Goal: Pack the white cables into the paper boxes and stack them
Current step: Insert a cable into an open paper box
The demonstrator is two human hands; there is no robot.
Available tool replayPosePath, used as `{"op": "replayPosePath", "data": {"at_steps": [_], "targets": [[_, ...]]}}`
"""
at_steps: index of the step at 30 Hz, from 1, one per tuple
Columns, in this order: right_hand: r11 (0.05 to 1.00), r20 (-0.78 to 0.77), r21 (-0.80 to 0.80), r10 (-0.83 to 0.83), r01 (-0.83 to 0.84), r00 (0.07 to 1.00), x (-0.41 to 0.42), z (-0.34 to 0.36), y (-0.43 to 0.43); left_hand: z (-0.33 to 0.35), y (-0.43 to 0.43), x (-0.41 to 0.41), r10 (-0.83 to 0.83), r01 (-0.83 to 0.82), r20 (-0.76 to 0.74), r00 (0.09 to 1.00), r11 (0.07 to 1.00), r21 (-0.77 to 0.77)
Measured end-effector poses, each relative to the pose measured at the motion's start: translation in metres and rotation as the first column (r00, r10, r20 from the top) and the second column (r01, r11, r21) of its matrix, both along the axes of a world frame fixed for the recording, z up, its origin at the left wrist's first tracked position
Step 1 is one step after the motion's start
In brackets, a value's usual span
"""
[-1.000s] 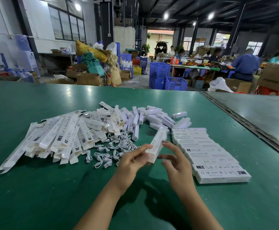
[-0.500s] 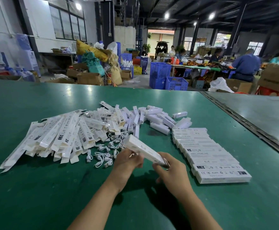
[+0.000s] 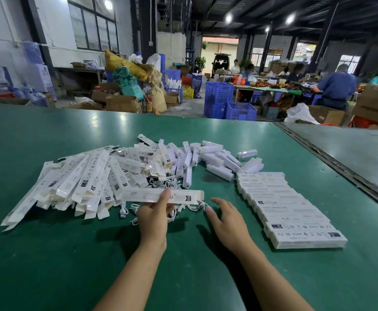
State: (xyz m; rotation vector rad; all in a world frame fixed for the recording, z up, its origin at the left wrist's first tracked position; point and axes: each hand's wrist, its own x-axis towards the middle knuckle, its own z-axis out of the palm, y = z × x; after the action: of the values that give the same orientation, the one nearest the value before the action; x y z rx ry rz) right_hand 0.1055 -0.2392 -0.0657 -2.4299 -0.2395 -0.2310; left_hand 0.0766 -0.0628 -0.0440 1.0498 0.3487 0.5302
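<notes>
A green table (image 3: 48,265) bears flat boxes (image 3: 89,176), white cables (image 3: 123,212) and packed boxes (image 3: 284,205).

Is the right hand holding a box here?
No: the right hand is open beside the cables, while the left hand grips the box.

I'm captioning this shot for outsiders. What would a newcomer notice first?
A sprawling heap of white paper boxes covers the green table left of centre, with a neat overlapping row of closed boxes to its right. In front, the left hand holds one long box level while the right hand is open beside loose white cables.
</notes>
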Motion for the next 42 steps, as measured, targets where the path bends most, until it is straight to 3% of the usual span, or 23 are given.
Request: {"op": "replayPosePath", "data": {"at_steps": [12,17,28,30,33,36,39,42], "targets": [[0.960,-0.127,-0.211,0.161,-0.185,0.979,0.062,0.004,0.033,-0.006,0.007,0.015,0.228,-0.231,-0.076,0.971,0.972,-0.038],[0.923,-0.171,-0.311,0.180,-0.227,0.969,0.083,0.003,0.041,-0.009,0.009,0.017,0.255,-0.257,-0.091,0.963,0.966,-0.013],[0.856,-0.113,-0.446,0.237,-0.263,0.965,0.097,0.006,0.039,-0.008,0.008,0.017,0.262,-0.264,-0.078,0.962,0.964,-0.014],[0.893,-0.089,-0.382,0.219,-0.236,0.972,0.098,0.005,0.041,-0.007,0.008,0.017,0.268,-0.271,-0.084,0.960,0.962,-0.018],[0.976,-0.042,-0.138,0.162,-0.167,0.986,0.097,0.006,0.037,-0.008,0.009,0.017,0.265,-0.266,-0.100,0.959,0.964,0.001],[0.997,0.016,0.064,0.051,-0.052,0.999,0.093,0.008,0.026,-0.008,0.010,0.017,0.246,-0.250,-0.110,0.963,0.968,-0.017],[0.966,-0.009,0.244,-0.090,0.089,0.996,0.084,0.008,0.018,-0.009,0.011,0.017,0.233,-0.236,-0.101,0.967,0.972,-0.021],[0.865,-0.062,0.466,-0.180,0.188,0.982,0.072,0.007,0.011,-0.009,0.012,0.017,0.237,-0.242,-0.090,0.967,0.969,-0.046]]}}
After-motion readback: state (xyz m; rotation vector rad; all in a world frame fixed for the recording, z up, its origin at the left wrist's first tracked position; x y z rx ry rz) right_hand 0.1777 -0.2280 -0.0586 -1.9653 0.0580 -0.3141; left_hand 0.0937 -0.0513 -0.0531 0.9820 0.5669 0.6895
